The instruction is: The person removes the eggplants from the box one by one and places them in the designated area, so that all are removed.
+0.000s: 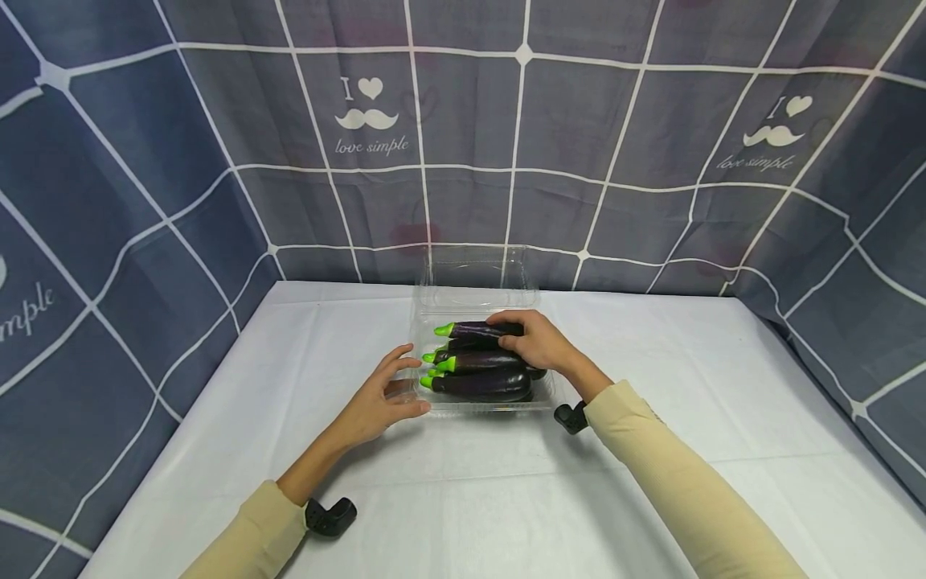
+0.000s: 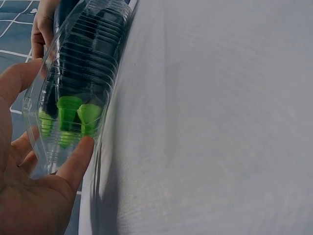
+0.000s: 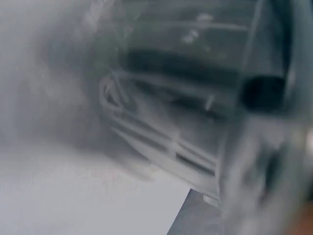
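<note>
On the white desk [image 1: 651, 450] sits my clear plastic box [image 1: 427, 322], lid open behind it. Four eggplants [image 1: 481, 384] already lie inside; my right hand [image 1: 538, 342] curls over them, my left hand [image 1: 379, 398] steadies the box's end, fingers straight. Closing remains.

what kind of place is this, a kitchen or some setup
Likely a staged recording booth, not a kitchen: a white-covered table walled in by printed blue cloth, with only a clear plastic box of eggplants.

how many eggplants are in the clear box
4 show, stacked in the clear box: back eggplant, second, third, front. The right hand may hide more.
</note>
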The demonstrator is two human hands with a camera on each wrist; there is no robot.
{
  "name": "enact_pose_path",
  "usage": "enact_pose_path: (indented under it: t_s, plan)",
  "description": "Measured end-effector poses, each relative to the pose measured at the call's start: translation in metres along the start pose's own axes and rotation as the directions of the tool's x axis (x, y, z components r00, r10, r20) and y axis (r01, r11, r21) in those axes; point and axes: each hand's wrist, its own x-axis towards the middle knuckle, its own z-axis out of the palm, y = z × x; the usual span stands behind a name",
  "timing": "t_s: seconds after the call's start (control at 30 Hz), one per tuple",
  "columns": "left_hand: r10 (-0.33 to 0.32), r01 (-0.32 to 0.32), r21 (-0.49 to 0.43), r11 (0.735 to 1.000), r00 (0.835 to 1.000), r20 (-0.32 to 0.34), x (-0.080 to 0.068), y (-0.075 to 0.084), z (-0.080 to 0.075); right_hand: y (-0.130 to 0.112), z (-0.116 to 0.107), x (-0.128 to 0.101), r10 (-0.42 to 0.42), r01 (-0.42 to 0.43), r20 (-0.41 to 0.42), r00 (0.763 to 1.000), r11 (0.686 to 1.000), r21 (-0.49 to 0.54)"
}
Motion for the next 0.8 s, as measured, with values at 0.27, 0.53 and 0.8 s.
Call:
enact_pose_path:
  t_s: [0.27,0.53,0.8]
  plan:
    - [-0.006,0.005,-0.004,1.0,1.0,-0.005,-0.001,0.002,0.001,-0.002,-0.013,-0.005,-0.023,0.023,-0.026,0.999,1.0,-0.016]
    - [-0.004,0.004,-0.002,1.0,1.0,-0.009,-0.001,0.001,0.001,0.003,-0.025,-0.015,-0.032,0.03,-0.059,0.998,0.999,-0.033]
    - [-0.004,0.004,0.002,1.0,1.0,-0.008,-0.001,0.001,0.002,0.007,-0.029,-0.026,0.014,-0.017,-0.075,0.997,0.999,-0.039]
